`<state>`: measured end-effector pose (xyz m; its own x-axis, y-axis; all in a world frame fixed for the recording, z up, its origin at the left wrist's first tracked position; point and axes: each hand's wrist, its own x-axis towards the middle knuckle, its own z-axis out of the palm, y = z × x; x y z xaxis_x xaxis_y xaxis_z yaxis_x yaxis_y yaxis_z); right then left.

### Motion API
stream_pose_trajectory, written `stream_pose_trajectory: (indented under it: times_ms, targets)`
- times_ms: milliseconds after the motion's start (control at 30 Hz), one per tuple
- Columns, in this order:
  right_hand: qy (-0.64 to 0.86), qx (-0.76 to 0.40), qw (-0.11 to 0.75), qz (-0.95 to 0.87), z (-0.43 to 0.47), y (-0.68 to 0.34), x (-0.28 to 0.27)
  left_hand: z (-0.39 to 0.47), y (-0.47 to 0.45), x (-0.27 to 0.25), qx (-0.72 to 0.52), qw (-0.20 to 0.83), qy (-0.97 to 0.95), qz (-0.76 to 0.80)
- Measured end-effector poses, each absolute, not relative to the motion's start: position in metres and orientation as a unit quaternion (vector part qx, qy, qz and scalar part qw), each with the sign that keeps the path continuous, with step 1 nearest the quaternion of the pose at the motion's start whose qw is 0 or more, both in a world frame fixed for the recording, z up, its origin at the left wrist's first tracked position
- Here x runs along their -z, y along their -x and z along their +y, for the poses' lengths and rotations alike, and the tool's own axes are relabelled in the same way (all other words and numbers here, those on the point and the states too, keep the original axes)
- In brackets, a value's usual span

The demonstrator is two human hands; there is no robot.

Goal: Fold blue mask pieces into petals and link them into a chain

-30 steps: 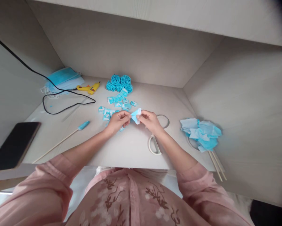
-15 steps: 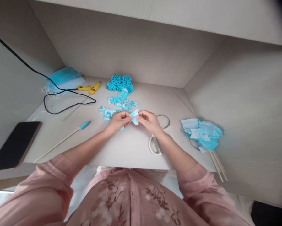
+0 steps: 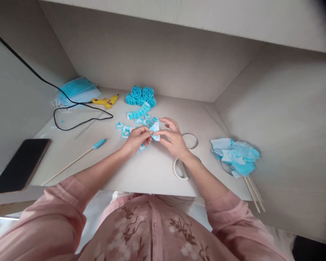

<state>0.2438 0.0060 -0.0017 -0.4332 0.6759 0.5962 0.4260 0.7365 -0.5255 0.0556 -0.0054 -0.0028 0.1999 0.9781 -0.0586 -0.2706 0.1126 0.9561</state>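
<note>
Between thumb and fingers, my left hand point(image 3: 139, 139) pinches a small folded piece of blue and white mask fabric point(image 3: 155, 131), shaped like a triangle with a white edge on its right. My right hand point(image 3: 174, 136) is at that white edge with its fingers spread, the fingertips touching or very close to the fabric. Behind and beside my left hand lie several small folded blue pieces point(image 3: 124, 129). Farther back is a row of joined folded pieces point(image 3: 138, 111), just in front of several blue fabric roses point(image 3: 142, 95).
A yellow glue gun point(image 3: 106, 101) and stacked face masks point(image 3: 77, 90) sit back left, with a black cable point(image 3: 84, 128). A blue-tipped stick point(image 3: 76, 160) and phone point(image 3: 20, 165) lie left. At right are a tape roll point(image 3: 190, 141), a white half-ring point(image 3: 180, 169), fabric scraps point(image 3: 236, 154) and sticks point(image 3: 252, 194).
My right hand has loosened its pinch on the white edge and spread its fingers. My left hand keeps its grip on the folded fabric. The whole view has shifted slightly.
</note>
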Motion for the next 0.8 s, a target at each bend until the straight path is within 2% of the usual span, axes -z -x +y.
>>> stream_pose_trajectory:
  times_ms: [467,800]
  targets:
    - [0.386,-0.337,0.464,-0.723,0.0042,-0.2383,0.0034,-0.0064,-0.0566,0.004,-0.479,0.614,-0.48,0.404]
    - [0.385,-0.502,0.447,-0.632,0.0069,-0.235,0.0094,-0.007,-0.0566,0.0037,-0.465,0.601,-0.502,0.414]
